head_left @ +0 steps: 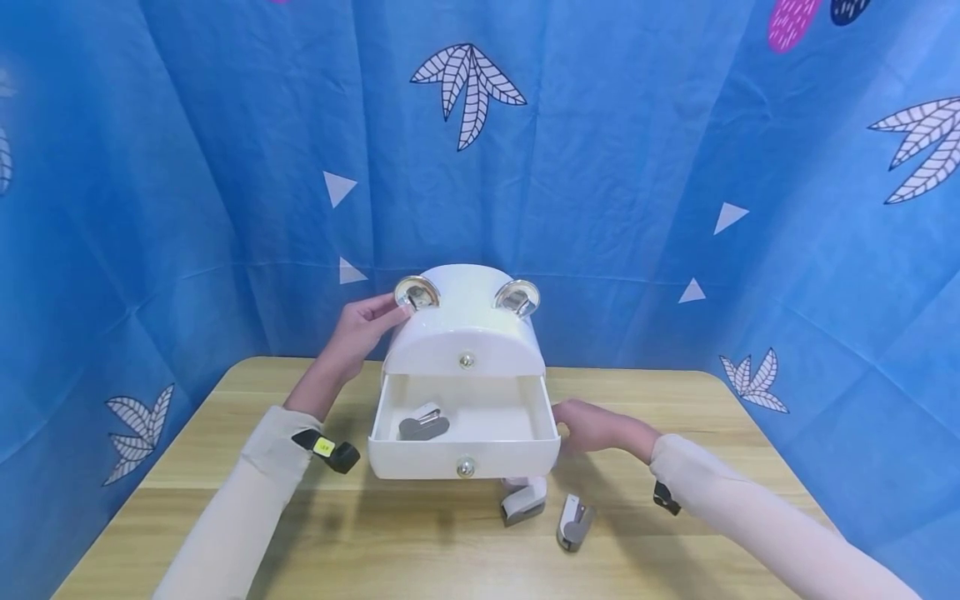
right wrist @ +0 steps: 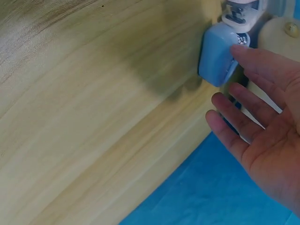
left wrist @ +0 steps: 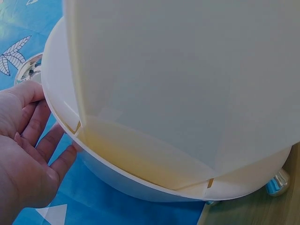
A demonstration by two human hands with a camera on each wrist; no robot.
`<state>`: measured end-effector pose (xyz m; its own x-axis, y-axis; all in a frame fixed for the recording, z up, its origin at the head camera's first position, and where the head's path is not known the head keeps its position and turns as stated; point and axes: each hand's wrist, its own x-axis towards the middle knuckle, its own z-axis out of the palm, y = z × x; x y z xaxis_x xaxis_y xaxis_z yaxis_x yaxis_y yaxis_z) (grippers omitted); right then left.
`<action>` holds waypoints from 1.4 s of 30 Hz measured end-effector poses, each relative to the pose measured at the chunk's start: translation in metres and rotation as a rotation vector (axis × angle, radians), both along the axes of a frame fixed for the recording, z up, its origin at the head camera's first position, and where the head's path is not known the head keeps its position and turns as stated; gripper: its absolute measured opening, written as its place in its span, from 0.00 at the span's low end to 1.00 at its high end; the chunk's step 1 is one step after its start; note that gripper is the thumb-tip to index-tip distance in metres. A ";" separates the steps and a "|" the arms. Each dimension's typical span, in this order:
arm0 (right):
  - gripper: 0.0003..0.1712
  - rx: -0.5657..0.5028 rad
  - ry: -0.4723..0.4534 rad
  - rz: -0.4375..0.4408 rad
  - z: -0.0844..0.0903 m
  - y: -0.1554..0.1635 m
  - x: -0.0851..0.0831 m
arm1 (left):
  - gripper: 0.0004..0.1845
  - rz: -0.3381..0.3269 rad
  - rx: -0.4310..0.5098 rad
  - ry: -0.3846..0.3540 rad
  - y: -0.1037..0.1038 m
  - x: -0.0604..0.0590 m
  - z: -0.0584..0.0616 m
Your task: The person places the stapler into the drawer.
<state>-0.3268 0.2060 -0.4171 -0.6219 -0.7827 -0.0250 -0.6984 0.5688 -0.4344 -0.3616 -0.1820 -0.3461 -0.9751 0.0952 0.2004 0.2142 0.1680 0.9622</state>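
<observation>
Blue leaf-print cloth backs a wooden tabletop (head_left: 225,533). Head view: white drawer box (head_left: 465,325) with its lower drawer (head_left: 465,454) pulled out, one small stapler (head_left: 423,423) inside; two more staplers (head_left: 522,500) lie near-right of it. Left hand (head_left: 363,329), fingers straight, rests against the box's left top, probably steadying it. Left wrist view: the flat fingers (left wrist: 35,126) touch the rim. Right wrist view: right hand (right wrist: 267,126) open beside the drawer's right side, holding nothing.

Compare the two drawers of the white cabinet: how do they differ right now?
The lower drawer is pulled out, showing a small grey stapler inside; the upper drawer is closed, its contents hidden. The lower drawer's front is rectangular, the upper drawer's is arched. Both are white with a small round metal knob.
</observation>
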 end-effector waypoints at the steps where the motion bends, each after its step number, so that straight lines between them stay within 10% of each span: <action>1: 0.20 0.009 0.003 -0.005 -0.001 0.000 0.001 | 0.28 0.000 0.001 0.002 0.000 0.000 0.000; 33: 0.10 0.082 0.078 -0.071 -0.002 0.036 0.047 | 0.30 -0.008 0.008 -0.019 -0.005 0.004 0.001; 42: 0.11 0.124 0.098 -0.152 0.047 0.047 0.051 | 0.28 -0.021 0.016 -0.012 -0.002 0.002 0.002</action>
